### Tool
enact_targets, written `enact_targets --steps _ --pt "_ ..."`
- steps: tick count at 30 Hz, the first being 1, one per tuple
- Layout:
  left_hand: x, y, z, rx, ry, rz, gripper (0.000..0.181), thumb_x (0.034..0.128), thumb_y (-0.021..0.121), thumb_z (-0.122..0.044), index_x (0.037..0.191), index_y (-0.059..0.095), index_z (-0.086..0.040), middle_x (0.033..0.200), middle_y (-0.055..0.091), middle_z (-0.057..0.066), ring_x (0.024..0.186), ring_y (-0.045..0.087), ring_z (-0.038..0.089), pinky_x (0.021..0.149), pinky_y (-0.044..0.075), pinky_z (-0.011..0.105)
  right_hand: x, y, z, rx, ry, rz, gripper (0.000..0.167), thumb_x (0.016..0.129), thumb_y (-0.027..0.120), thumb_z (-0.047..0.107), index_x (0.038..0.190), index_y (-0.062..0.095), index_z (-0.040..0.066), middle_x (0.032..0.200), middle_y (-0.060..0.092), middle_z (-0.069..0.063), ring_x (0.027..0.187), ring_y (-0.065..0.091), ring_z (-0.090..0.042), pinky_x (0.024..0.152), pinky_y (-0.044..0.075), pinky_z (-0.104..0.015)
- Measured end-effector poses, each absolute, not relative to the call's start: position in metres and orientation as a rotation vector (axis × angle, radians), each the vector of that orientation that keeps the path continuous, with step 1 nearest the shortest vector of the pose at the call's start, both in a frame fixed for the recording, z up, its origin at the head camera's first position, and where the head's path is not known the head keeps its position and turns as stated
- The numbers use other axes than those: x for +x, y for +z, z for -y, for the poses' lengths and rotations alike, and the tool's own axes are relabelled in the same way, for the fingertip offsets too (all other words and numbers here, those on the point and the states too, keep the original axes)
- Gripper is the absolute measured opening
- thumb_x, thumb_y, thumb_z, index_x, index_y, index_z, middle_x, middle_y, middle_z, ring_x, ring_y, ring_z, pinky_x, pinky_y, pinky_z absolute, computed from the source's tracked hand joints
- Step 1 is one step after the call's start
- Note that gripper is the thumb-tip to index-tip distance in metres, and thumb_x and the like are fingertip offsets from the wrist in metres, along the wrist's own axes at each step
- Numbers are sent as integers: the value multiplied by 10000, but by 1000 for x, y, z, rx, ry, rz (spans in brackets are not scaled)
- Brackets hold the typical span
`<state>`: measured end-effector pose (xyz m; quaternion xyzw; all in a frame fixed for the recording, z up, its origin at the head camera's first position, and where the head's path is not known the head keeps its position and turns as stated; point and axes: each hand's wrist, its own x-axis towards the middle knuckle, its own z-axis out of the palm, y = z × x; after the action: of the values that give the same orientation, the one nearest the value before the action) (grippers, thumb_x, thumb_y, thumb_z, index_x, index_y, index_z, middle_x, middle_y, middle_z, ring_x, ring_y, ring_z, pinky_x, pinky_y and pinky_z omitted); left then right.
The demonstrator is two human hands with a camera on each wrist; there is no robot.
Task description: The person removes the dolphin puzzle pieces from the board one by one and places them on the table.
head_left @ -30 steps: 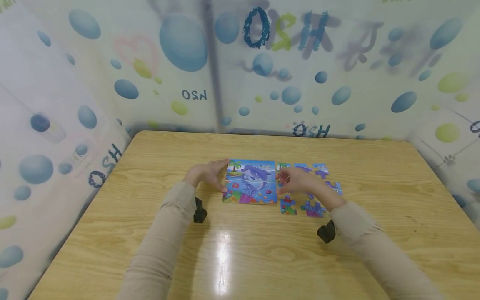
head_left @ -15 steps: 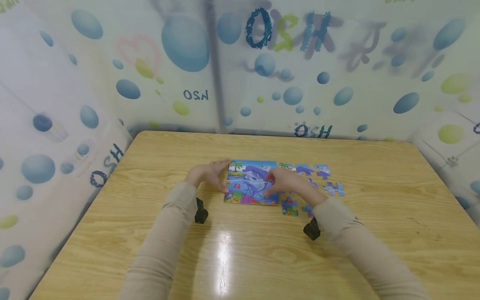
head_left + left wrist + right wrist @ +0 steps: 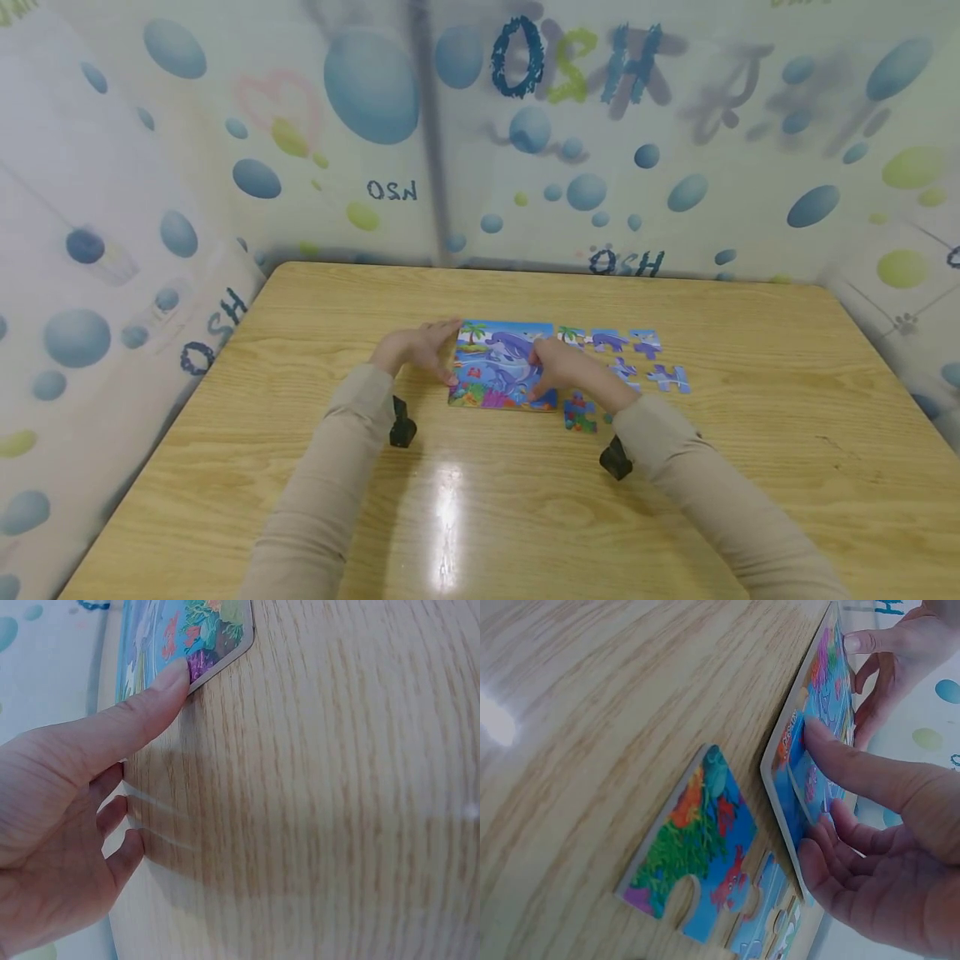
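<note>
On the wooden table (image 3: 480, 500) lies a puzzle board (image 3: 495, 340) with a dolphin picture. My left hand (image 3: 420, 350) steadies its left edge. The thumb (image 3: 169, 679) touches the lower-left corner in the left wrist view; the other fingers are partly hidden behind. My right hand (image 3: 566, 367) is over the board's right part. In the right wrist view its thumb (image 3: 821, 739) lies on the surface with the other fingers curled opposite. Between them a blue puzzle piece (image 3: 801, 776) shows a pale edge, mostly hidden by the hand.
Right of the board lie several loose puzzle pieces (image 3: 667, 377), some covered by the right arm. A piece with coral and a crab (image 3: 705, 840) sits near the board's corner. A patterned wall (image 3: 480, 167) rises behind the table.
My right hand has moved left from the loose pieces beside the board onto its right part, lowering to the surface. The left hand has stayed at the left edge.
</note>
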<state>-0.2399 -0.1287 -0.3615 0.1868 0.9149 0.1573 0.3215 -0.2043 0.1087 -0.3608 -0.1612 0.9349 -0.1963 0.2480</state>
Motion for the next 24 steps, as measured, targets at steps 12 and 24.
enact_targets --steps 12,24 --pt "-240 -359 128 485 403 -2398 1047 765 723 -310 1480 -21 -134 1553 -27 99 1407 -41 384 1141 39 556 -205 -356 -119 -432 -793 -2439 342 787 695 76 1092 544 43 984 538 -95 877 507 -204 695 465 -271" --pt "-240 -360 129 487 413 -2396 1044 767 723 -301 1481 -22 -140 1553 -38 95 1411 -29 370 1143 46 551 -202 -350 -139 -439 -984 -2297 289 824 664 121 1092 572 63 847 471 -33 725 416 -161 613 427 -284"
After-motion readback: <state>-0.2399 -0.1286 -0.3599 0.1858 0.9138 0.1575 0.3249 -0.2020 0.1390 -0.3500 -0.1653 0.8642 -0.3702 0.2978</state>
